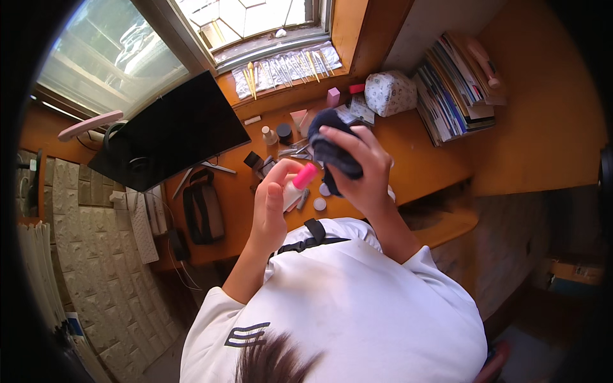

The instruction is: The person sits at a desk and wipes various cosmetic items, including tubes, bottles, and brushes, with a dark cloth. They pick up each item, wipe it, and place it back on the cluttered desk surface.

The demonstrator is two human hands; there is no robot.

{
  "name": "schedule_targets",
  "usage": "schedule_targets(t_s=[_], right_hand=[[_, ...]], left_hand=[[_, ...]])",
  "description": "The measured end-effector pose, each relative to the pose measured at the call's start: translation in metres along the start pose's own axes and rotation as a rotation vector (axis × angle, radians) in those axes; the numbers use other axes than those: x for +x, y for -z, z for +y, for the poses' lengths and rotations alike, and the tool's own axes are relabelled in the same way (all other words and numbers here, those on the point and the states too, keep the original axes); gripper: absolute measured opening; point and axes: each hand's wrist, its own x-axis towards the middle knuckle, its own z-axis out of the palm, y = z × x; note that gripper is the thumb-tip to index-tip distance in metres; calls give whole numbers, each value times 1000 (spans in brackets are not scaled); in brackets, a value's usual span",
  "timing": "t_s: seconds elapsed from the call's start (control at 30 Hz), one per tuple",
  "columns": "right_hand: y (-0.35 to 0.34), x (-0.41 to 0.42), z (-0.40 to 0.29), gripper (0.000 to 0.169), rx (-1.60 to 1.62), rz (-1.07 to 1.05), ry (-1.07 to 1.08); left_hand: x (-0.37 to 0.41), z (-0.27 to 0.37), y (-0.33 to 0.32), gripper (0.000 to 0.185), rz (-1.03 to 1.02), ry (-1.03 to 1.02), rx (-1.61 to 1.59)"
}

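Note:
My left hand is closed around a small white bottle with a bright pink cap, held upright at a tilt above the desk. In my right hand is a bunched dark blue cloth, gripped between thumb and fingers to the right of the bottle. The cloth and the cap do not touch. Beneath my hands lie small cosmetic items, among them a round white lid, a beige-capped bottle and a dark round jar; my hands partly hide the others.
A monitor and a black-trimmed zip bag occupy the wooden desk's left side. Several brushes lie on the windowsill. Toward the right are a patterned white pouch and a stack of books. A pink box stands near the sill.

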Motion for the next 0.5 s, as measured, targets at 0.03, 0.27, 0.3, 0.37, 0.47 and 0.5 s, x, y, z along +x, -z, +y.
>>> schedule_targets(t_s=[0.03, 0.27, 0.3, 0.37, 0.47, 0.5], right_hand=[[-2, 4, 14, 40, -29, 30, -91], [1, -43, 45, 26, 106, 55, -307], [-2, -51, 51, 26, 99, 26, -343], [-3, -66, 58, 26, 24, -28, -388], [-5, -81, 66, 27, 41, 8, -449], [-6, -82, 68, 28, 36, 15, -438]], left_hand=[[-4, 12, 5, 57, 50, 34, -44], [-18, -9, 150, 27, 702, 259, 956], [-33, -19, 174, 26, 759, 408, 1222], [-63, -61, 221, 28, 867, 621, 1265], [-112, -155, 278, 32, 915, 604, 1184], [-119, -175, 286, 32, 869, 668, 1149]])
